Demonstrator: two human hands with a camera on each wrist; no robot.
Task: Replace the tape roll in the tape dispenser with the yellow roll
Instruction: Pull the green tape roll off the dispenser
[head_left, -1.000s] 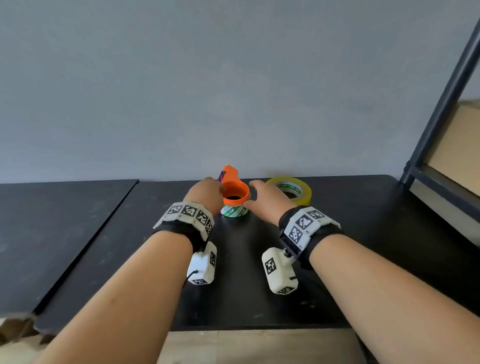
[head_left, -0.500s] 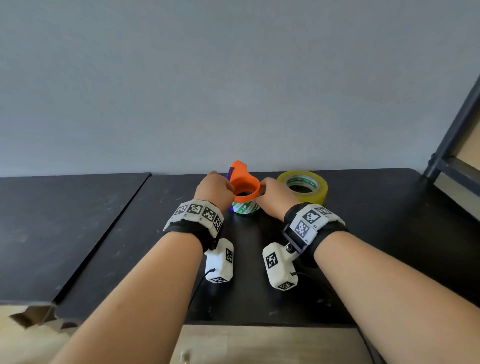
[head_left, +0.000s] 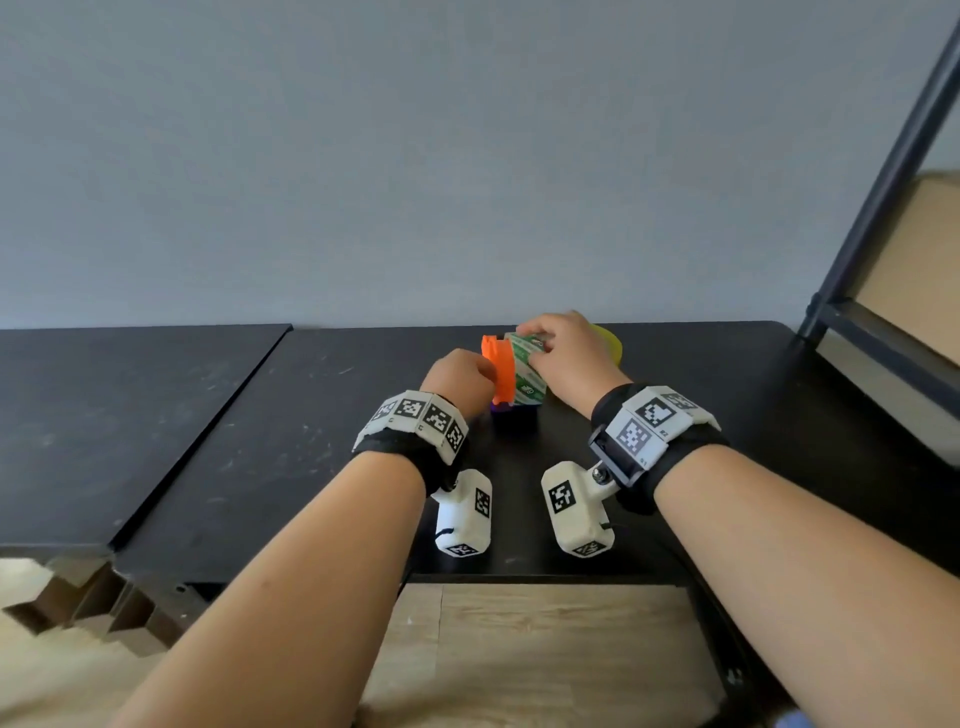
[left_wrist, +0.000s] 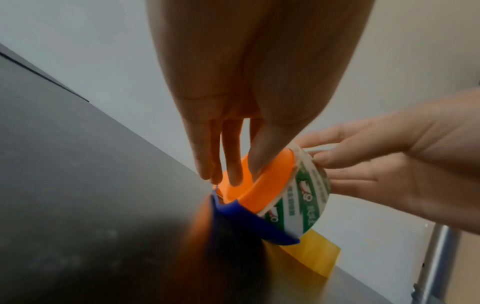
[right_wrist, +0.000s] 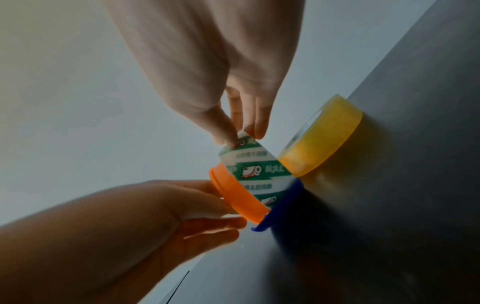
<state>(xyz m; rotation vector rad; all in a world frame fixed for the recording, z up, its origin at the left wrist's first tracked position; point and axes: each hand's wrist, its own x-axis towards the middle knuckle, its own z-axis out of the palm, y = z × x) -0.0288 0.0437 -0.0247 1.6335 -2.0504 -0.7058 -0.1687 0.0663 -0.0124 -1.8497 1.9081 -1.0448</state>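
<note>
While two black desk tops (head_left: 156, 415) meet at a seam toward the left, both run along a plain grey wall (head_left: 415, 156) at their back edge; a dark metal shelf frame (head_left: 883, 208) holding a cardboard box (head_left: 924, 291) stands off the right edge, wood floor (head_left: 519, 649) under the front edge. Both wrists carry marker bands with white camera blocks.

Left hand (head_left: 457, 376) sits near the back edge of the right desk top, fingers curled onto the orange tape dispenser (head_left: 500, 371); in the left wrist view the fingertips (left_wrist: 233, 174) go into the orange ring's open side, thumb on its rim. Dispenser is tipped on edge, a blue part (left_wrist: 249, 222) under it at the desk surface; whether it touches the desk is hard to tell, blur and shadow there. On the dispenser's right sits the green-and-white printed roll (head_left: 527, 374), mostly core, little tape left, still seated on the ring. Right hand (head_left: 566, 358) pinches that roll's far rim, thumb and fingers closed on it.

Yellow roll (right_wrist: 322, 142) lies flat on the desk just right of and behind the dispenser, translucent amber, untouched; from the head view the right hand hides nearly all of it, only a yellow sliver showing. Whether it touches the printed roll cannot be told.
</note>
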